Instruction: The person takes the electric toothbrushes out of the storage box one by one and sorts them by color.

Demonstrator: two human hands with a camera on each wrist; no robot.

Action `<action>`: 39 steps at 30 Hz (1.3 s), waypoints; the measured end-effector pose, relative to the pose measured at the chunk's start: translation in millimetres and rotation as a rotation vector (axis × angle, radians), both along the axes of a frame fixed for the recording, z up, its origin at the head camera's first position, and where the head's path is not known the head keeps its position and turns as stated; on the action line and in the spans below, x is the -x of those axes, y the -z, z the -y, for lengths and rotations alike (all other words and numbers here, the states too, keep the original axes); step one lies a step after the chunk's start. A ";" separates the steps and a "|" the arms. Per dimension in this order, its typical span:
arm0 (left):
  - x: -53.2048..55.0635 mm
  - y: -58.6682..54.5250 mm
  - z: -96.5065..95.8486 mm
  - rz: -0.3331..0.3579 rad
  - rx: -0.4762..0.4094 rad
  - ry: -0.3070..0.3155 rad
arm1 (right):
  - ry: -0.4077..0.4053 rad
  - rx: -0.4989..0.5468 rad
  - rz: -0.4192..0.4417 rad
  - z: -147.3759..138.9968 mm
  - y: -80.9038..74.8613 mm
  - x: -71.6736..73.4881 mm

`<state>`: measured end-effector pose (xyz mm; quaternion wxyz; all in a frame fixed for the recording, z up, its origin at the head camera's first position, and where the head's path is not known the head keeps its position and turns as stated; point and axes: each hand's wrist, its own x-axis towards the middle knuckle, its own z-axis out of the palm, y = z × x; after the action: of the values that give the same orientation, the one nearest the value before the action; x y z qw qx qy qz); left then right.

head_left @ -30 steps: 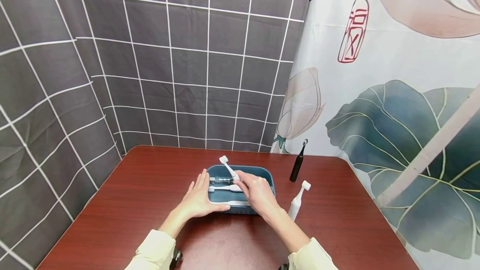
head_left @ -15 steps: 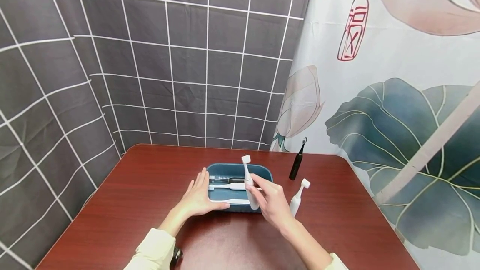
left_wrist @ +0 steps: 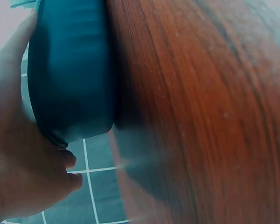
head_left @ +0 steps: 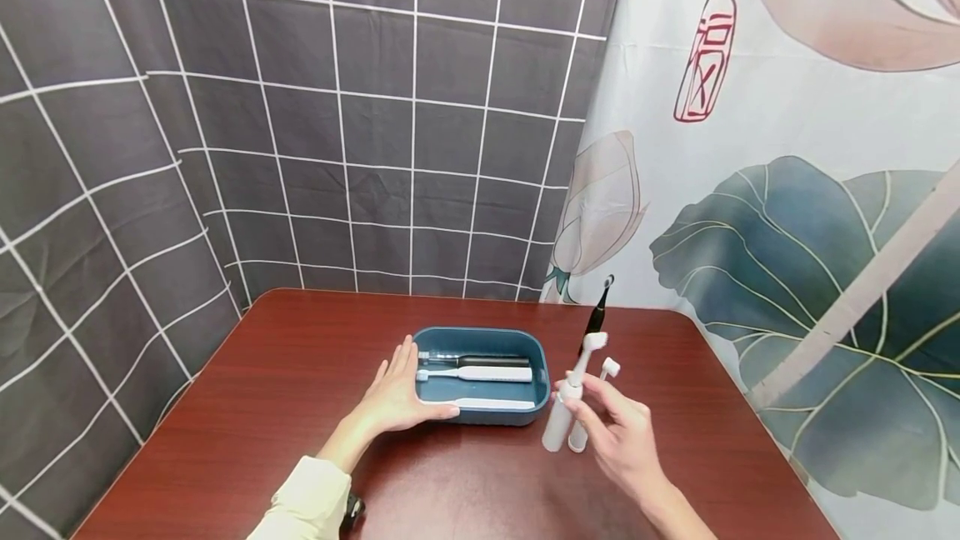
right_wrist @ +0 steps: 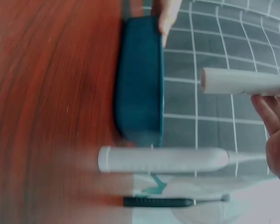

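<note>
My right hand [head_left: 622,436] pinches a white electric toothbrush [head_left: 557,425] near its neck, head up and tilted, right of the blue bin [head_left: 480,417]. In the right wrist view the held toothbrush's handle base is well above the tabletop. My left hand [head_left: 396,397] rests against the bin's left end, fingers straight along the side and thumb along the front rim. Inside lie a black toothbrush [head_left: 495,361], a white toothbrush [head_left: 497,374] and another white one [head_left: 495,403] by the front wall.
A second white electric toothbrush [right_wrist: 163,159] stands upright on the red-brown table [head_left: 315,357], partly hidden behind my right hand in the head view. Farther back stands a black electric toothbrush [right_wrist: 158,202]. Grey gridded cloth [head_left: 375,132] and a flowered white curtain hang behind.
My right hand has lifted the white toothbrush up out of the bin and carried it right, beside the standing white one. My left hand has stayed at the bin.
</note>
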<state>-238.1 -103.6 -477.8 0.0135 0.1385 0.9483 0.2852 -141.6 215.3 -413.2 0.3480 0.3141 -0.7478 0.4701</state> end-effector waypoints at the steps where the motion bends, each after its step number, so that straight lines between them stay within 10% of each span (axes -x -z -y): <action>1: -0.1 0.2 0.0 0.001 0.000 0.001 | 0.006 0.014 0.015 -5.1 0.0 -3.1; 18: -1.0 -2.8 -0.1 0.001 0.008 0.005 | 0.129 0.013 0.105 -71.8 17.1 -26.6; 33: -0.7 -2.7 0.0 -0.002 0.011 0.003 | 0.244 0.001 0.236 -83.6 55.7 4.8; 39: 0.7 -0.2 0.8 -0.011 0.016 0.001 | 0.242 -0.007 0.251 -72.0 48.8 0.9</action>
<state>-238.8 -104.5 -477.5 0.0097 0.1405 0.9505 0.2770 -142.4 287.2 -462.0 0.3048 0.1617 -0.8193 0.4579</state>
